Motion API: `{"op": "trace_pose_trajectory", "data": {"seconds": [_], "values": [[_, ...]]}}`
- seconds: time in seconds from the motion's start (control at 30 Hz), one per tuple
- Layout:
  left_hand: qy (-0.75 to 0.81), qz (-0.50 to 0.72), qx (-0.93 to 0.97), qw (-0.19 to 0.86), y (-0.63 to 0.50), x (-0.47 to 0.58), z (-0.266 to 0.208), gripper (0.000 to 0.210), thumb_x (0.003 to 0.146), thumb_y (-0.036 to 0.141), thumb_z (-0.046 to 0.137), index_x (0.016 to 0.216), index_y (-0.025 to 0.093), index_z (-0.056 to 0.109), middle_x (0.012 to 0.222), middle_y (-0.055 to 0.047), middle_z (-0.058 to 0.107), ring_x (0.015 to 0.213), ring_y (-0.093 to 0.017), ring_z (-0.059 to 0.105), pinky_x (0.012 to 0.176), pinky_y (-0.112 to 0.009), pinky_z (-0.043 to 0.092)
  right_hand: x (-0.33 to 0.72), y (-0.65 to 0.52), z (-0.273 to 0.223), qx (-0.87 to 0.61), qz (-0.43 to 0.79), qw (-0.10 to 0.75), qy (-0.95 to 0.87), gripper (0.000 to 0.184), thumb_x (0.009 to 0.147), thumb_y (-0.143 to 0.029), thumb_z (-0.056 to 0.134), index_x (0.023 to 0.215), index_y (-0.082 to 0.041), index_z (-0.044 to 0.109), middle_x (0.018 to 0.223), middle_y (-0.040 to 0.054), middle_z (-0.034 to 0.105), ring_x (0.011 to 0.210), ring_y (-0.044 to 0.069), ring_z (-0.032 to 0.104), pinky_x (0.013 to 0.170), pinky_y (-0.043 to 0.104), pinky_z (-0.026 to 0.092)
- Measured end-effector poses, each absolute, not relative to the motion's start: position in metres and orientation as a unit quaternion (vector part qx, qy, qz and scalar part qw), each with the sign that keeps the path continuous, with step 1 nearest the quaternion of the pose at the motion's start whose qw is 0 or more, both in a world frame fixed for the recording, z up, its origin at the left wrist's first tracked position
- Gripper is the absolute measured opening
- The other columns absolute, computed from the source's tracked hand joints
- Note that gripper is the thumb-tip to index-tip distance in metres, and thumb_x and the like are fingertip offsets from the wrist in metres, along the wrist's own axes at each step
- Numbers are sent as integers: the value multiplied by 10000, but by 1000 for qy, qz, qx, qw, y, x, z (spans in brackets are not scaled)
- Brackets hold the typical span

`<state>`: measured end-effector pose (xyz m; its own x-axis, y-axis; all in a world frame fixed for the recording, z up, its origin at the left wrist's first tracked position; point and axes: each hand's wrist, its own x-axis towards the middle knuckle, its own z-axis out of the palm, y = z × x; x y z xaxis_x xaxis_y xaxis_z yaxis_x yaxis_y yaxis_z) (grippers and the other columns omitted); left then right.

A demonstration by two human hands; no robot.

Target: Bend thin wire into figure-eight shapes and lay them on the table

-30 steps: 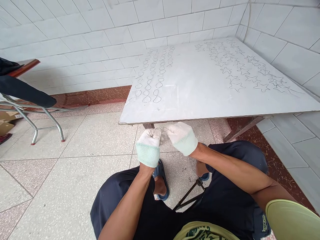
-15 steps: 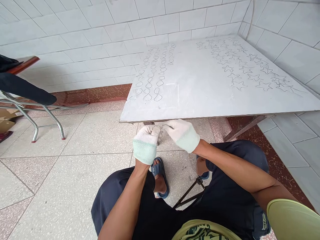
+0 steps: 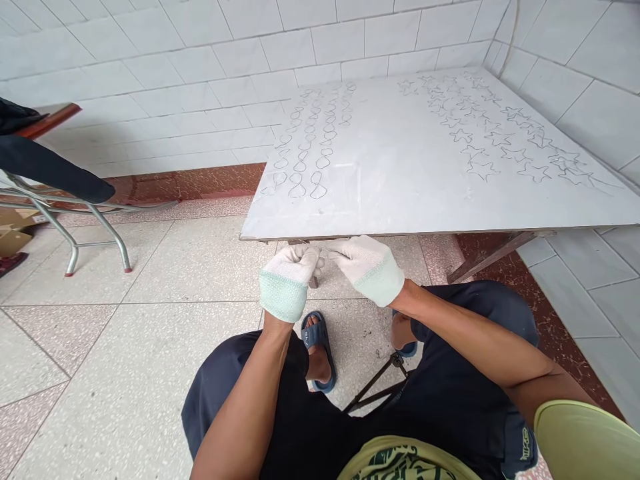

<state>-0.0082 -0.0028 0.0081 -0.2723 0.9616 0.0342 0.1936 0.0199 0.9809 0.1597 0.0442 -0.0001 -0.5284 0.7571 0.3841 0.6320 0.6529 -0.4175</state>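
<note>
Both my hands wear white knit gloves with pale green cuffs and meet just in front of the table's near edge. My left hand (image 3: 295,270) is closed, its fingertips pinching what looks like a thin wire, barely visible against the glove. My right hand (image 3: 363,263) is pinched too, its fingertips almost touching the left ones at the same wire. The wire's shape is too fine to make out. On the white tabletop (image 3: 400,187) lie rows of thin wire figure-eights (image 3: 297,187) at the left and several wire stars (image 3: 534,172) at the right.
White tiled walls (image 3: 200,80) border the table behind and at the right. A metal-legged folding seat (image 3: 100,233) stands at the left, with another person's dark-trousered leg (image 3: 55,173) beside it. A dark metal stand (image 3: 380,387) is between my feet.
My left hand has shifted slightly left and my right slightly right, the fingertips still close together. The view has moved a little. The wire shapes on the table look the same.
</note>
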Motion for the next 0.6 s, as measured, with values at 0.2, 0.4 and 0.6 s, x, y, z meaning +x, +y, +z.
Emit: {"op": "trace_pose_trajectory", "data": {"seconds": [0.2, 0.4, 0.6], "values": [[629, 546, 440, 336, -8, -2, 9, 215, 877, 357, 689, 726, 203, 695, 678, -10, 729, 457, -115, 510, 528, -283, 449, 161, 41, 6, -392, 115, 272, -871, 321, 1096, -313, 547, 1008, -254, 850, 811, 24, 763, 784, 182, 636, 742, 315, 377], [567, 565, 437, 410, -4, -12, 1, 289, 886, 434, 729, 731, 190, 713, 700, -31, 740, 444, -105, 499, 482, -284, 402, 162, 43, 7, -385, 150, 275, -868, 322, 1112, -315, 525, 1012, -273, 829, 877, 7, 785, 836, 183, 656, 784, 306, 393], [559, 577, 416, 426, -1, -17, 0, 244, 854, 394, 737, 725, 191, 697, 662, -22, 711, 466, -113, 523, 499, -281, 413, 165, 42, -3, -365, 66, 298, -880, 391, 1123, -374, 488, 976, -238, 824, 805, 41, 742, 776, 197, 612, 744, 337, 356]]}}
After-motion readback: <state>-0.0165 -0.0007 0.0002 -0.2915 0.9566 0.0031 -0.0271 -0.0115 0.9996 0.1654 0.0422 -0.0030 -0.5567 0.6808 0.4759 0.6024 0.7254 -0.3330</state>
